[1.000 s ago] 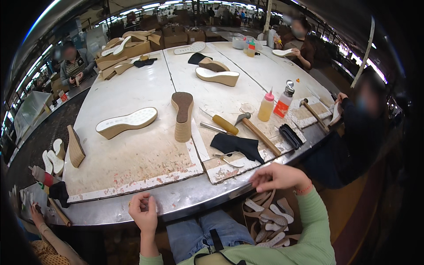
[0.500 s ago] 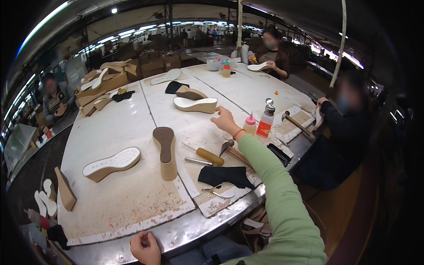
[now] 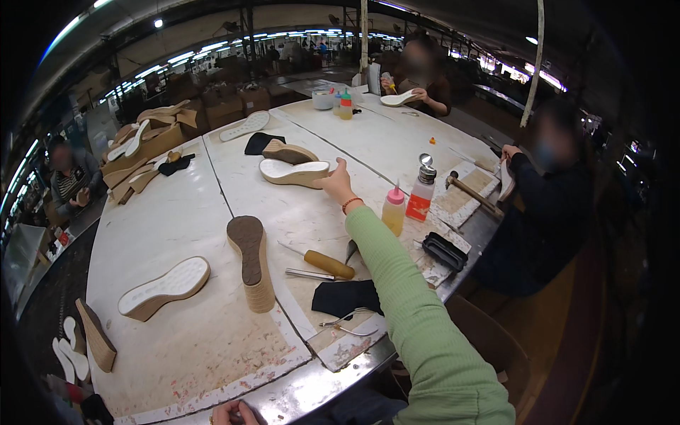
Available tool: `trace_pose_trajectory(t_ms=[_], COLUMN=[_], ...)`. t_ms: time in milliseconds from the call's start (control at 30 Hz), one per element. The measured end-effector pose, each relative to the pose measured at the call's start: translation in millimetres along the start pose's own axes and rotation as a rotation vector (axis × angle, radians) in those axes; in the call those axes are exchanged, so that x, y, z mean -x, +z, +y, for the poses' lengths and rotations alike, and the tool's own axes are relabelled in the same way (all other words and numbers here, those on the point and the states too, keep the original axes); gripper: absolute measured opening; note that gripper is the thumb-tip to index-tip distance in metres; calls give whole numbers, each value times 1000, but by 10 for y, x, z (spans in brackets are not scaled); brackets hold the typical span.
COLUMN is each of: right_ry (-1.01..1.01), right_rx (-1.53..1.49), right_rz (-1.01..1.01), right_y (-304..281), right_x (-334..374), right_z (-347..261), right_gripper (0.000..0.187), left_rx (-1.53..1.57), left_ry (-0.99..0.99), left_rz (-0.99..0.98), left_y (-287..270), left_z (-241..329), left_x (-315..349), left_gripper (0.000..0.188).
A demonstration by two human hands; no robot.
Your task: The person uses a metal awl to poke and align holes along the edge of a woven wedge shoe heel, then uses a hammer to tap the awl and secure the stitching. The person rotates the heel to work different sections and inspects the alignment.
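Note:
My right hand (image 3: 338,183) reaches far across the table, its fingers and thumb closed on the heel end of a white-topped wedge shoe sole (image 3: 294,172). Behind that sole lie another tan wedge sole (image 3: 289,151) and a black cloth piece (image 3: 265,144). My left hand (image 3: 235,414) rests low at the near table edge with curled fingers, partly cut off by the picture's lower border; nothing shows in it. In front of me a wedge sole with a brown tread (image 3: 248,244) lies tread up, and a white-topped wedge sole (image 3: 166,285) sits to its left.
A yellow-handled awl (image 3: 329,264), a metal rod (image 3: 310,274), black cloth (image 3: 344,298) and pincers (image 3: 347,324) lie near my right forearm. Beyond stand a pink-capped bottle (image 3: 394,211) and a pump bottle (image 3: 421,190). Co-workers (image 3: 556,177) sit around the white table (image 3: 205,354).
My right hand has moved from beside the wedge sole to its heel end and taken hold. The whole view has shifted, and my left hand now sits lower, partly out of the picture.

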State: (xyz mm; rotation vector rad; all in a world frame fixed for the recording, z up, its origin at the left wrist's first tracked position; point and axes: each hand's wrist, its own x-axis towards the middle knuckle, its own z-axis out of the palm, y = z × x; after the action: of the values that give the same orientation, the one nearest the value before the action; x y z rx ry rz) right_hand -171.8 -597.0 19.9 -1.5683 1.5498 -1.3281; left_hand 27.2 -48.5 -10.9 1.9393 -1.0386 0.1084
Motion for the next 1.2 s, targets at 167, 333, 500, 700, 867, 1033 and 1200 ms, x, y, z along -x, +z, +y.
trace_pose_trajectory(t_ms=[167, 333, 500, 700, 867, 1033, 1200], right_ry=[-267, -372, -370, -105, -102, 24, 311], right_rx=[247, 203, 120, -305, -499, -723, -961], right_rz=[93, -63, -122, -431, -632, -757, -811], right_y=[140, 274, -33, -1152, -1674, -1777, -1560], right_x=[2, 305, 451, 1205, 2208, 3223, 3907], right_z=[14, -205, -419, -1174, -1167, -932, -656], right_gripper=[109, 45, 45, 37, 32, 39, 36], left_rx=[-4, -29, -35, -12, 101, 459, 775], left_ry=[21, 4, 63, 63, 50, -159, -193], left_rz=[8, 18, 60, 72, -27, -39, -92], left_y=[15, -31, 57, -7, -112, -220, -347], left_z=[-22, 18, -76, -21, 3, -146, 16], left_x=[25, 5, -15, -25, 10, 119, 128], left_gripper=[8, 6, 7, 6, 9, 33, 96])
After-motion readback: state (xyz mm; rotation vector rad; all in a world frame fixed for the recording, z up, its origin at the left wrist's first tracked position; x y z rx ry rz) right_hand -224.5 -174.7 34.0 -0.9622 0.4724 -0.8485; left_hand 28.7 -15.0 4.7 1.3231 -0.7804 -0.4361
